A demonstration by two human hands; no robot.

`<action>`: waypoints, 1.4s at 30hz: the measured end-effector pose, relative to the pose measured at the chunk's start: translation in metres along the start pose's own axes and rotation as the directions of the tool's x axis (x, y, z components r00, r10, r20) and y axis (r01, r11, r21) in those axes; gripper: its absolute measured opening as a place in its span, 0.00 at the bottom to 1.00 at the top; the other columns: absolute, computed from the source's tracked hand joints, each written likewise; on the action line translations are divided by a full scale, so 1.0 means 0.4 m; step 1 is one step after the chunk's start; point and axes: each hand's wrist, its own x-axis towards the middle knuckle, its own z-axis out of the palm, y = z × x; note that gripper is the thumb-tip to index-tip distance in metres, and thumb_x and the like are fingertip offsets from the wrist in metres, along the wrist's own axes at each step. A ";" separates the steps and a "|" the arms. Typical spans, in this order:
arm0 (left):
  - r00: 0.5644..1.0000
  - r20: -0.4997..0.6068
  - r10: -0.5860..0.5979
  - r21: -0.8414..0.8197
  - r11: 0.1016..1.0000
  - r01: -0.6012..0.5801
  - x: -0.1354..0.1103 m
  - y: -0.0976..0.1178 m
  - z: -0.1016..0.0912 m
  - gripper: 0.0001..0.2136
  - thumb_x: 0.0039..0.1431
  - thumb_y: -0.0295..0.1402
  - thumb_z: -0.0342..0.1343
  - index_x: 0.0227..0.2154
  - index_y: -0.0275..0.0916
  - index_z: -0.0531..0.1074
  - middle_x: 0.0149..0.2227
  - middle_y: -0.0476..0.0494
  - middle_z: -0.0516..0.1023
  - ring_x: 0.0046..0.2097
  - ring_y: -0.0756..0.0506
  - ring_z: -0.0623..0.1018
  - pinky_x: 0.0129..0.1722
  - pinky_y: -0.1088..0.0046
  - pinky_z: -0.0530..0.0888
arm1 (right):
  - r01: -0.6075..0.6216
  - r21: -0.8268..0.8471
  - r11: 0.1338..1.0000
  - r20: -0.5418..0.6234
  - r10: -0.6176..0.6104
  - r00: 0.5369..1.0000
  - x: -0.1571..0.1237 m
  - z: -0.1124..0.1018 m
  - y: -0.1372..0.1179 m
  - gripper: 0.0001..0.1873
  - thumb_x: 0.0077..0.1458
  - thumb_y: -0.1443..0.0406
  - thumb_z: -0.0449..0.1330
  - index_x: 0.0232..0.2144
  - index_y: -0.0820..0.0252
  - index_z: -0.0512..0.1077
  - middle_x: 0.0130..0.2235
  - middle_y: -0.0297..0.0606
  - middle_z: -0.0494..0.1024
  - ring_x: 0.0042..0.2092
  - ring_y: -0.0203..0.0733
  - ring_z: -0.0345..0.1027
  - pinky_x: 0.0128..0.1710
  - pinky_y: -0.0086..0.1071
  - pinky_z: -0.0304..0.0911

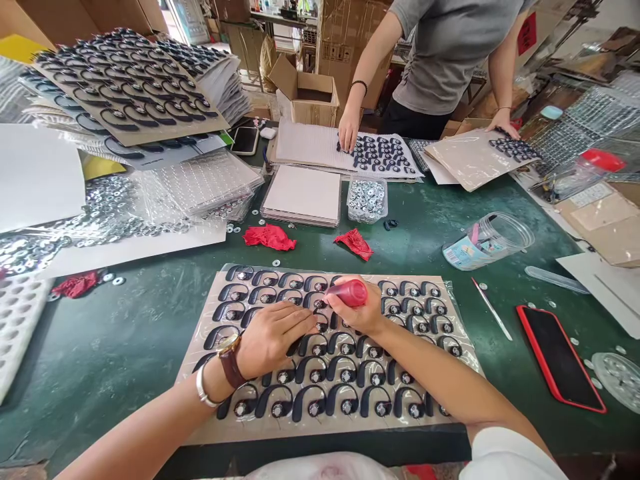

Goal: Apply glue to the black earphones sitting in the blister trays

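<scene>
A cardboard sheet (pixel 320 427) under clear plastic lies before me, covered with rows of black hook-shaped pieces (pixel 347 405), each with a round end and a silvery centre. My right hand (pixel 367 310) is wrapped around a small red squeeze bottle (pixel 353 292), tilted with its narrow tip down at a piece in an upper row. Just left of it, my left hand (pixel 273 335) lies palm down over the pieces, fingers stretched toward the bottle tip. What is under its fingers is hidden.
Across the green table, a co-worker's hand (pixel 349 130) touches similar pieces. A tub of metal washers (pixel 367 200), red cloth scraps (pixel 270 237), a clear jar (pixel 487 241) and a red-edged phone (pixel 560 358) surround the sheet. Stacked sheets (pixel 135 87) rise at left.
</scene>
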 end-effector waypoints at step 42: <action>0.906 -0.068 -0.418 -0.289 0.877 0.383 0.024 -0.058 -0.011 0.09 0.63 0.33 0.55 0.33 0.37 0.79 0.35 0.43 0.83 0.33 0.47 0.82 0.33 0.75 0.78 | -0.034 0.042 0.999 0.093 0.030 0.995 -0.006 0.006 -0.004 0.09 0.53 0.57 0.62 0.32 0.57 0.72 0.28 0.36 0.79 0.27 0.39 0.74 0.30 0.31 0.71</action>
